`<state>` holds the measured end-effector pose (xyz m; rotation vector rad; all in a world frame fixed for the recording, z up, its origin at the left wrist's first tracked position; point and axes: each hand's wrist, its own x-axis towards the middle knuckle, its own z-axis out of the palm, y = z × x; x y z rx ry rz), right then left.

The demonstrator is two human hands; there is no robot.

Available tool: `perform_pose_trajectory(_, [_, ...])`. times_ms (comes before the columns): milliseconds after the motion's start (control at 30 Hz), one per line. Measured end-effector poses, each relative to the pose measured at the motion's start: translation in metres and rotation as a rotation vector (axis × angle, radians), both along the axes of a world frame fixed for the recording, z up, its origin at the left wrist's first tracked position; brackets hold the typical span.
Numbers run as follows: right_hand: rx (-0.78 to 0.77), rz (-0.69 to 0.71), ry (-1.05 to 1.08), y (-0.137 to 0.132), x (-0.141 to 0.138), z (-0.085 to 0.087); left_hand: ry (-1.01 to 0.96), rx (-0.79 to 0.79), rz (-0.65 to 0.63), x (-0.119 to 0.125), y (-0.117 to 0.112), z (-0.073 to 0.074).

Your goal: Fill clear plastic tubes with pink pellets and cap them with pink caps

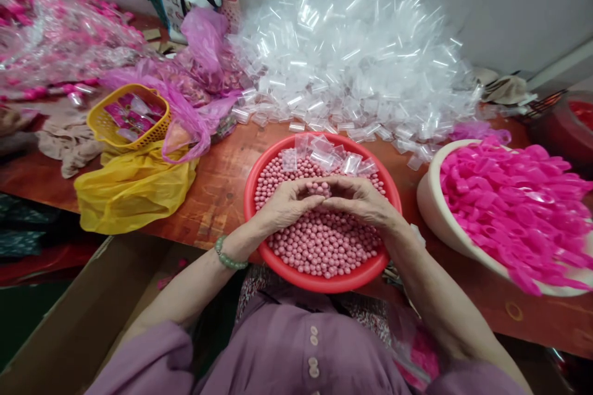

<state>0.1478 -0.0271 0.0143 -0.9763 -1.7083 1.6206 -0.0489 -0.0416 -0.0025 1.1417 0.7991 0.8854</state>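
Observation:
Over a red basin full of round pink beads, my two hands meet at the fingertips and thumbs. My left hand, with a green bead bracelet on its wrist, is closed around a small cluster of pink beads. From the other side my right hand curls around the same cluster. A shiny clear edge shows beside these beads, but my fingers hide whether a plastic sleeve encloses them. Several clear plastic sleeves lie on the beads at the basin's far side.
Behind the basin rises a large heap of clear sleeves. A white tub of bright pink plastic parts stands at right. To the left are a yellow basket, a yellow bag, a purple bag and wrapped pink items.

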Motion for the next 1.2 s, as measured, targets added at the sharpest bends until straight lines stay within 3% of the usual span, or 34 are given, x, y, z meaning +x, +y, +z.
perform_pose_trajectory(167, [0.040,-0.029,-0.005,0.001,0.001,0.002,0.018,-0.003,0.025,-0.001,0.002,-0.003])
perform_pose_trajectory(267, [0.216,-0.036,-0.130,0.005,0.002,0.011,0.071,0.022,0.010,-0.004,0.002,-0.004])
perform_pose_trajectory(367, [0.445,0.060,-0.272,0.009,0.000,0.024,0.081,0.039,-0.064,-0.005,0.001,-0.001])
perform_pose_trajectory(467, [0.535,0.140,-0.290,0.011,-0.005,0.030,0.029,0.014,-0.114,-0.006,0.001,0.004])
perform_pose_trajectory(733, [0.346,-0.072,-0.193,0.004,-0.003,0.016,0.054,0.005,-0.020,-0.014,0.004,0.001])
perform_pose_trajectory(967, [0.497,0.040,-0.247,0.009,-0.018,0.023,0.028,0.022,-0.052,-0.012,0.005,0.000])
perform_pose_trajectory(1200, [0.419,-0.030,-0.237,0.008,-0.012,0.020,-0.101,-0.055,0.060,-0.013,0.000,0.003])
